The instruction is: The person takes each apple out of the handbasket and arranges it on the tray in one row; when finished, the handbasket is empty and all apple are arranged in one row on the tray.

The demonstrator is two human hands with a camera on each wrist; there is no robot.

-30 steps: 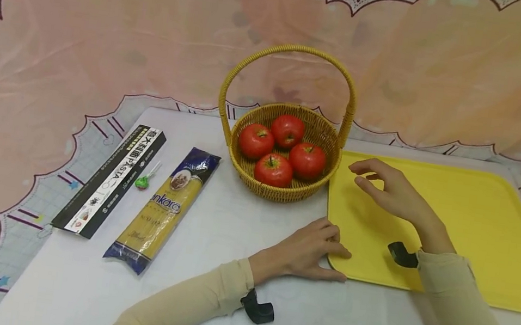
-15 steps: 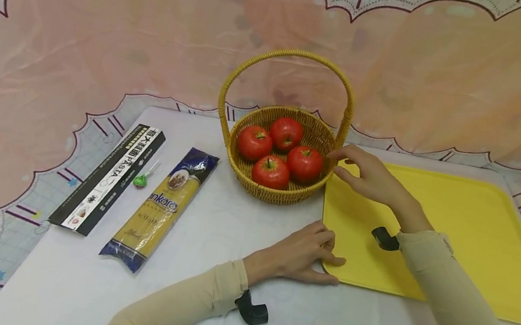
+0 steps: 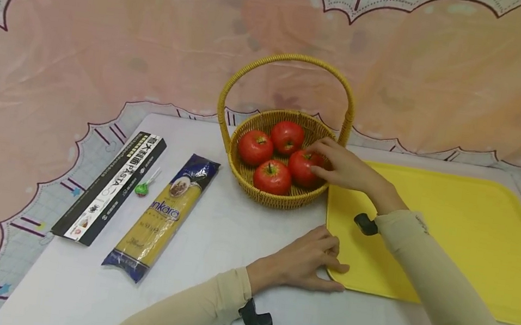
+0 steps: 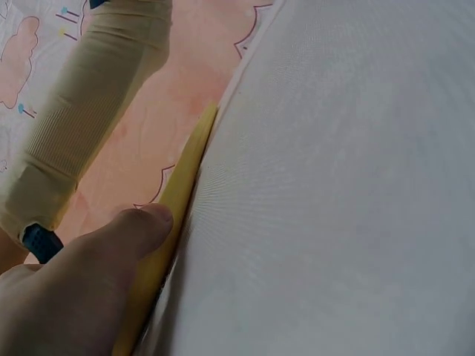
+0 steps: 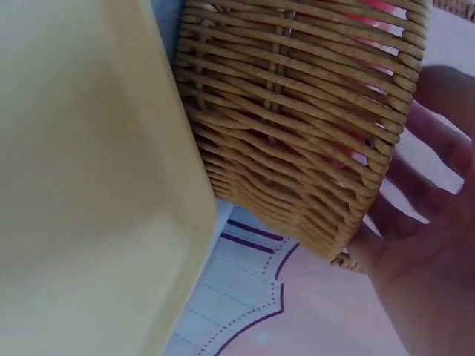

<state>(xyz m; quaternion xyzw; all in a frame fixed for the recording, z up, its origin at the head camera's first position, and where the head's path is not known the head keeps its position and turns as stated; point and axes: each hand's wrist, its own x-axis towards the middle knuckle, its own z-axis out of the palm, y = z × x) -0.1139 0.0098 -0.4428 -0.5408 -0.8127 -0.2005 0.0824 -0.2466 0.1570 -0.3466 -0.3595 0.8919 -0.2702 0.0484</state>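
Observation:
A wicker basket (image 3: pixel 280 203) with a tall handle holds several red apples. Over its right rim reaches my right hand (image 3: pixel 351 169), fingers and thumb spread about the right-hand apple (image 3: pixel 303 169); whether they press on it cannot be told. In the right wrist view, the right hand (image 5: pixel 430 200) extends past the basket's woven side (image 5: pixel 289 126). My left hand (image 3: pixel 304 259) stays at the near left corner of a yellow tray (image 3: pixel 468 239), holding its rim between thumb and fingers. In the left wrist view, the thumb (image 4: pixel 141 230) lies against the tray's edge (image 4: pixel 185 163).
Left of the basket lie a black-and-white pasta box (image 3: pixel 111 187), a green lollipop (image 3: pixel 142 188) and a blue-and-yellow pasta packet (image 3: pixel 162 215). The tray's left edge runs close beside the basket. A patterned cloth (image 3: pixel 165 62) hangs behind the white table (image 3: pixel 226 235).
My right hand has moved left from above the tray, across the basket's rim, to the right-hand apple. The left hand keeps its place at the tray's corner.

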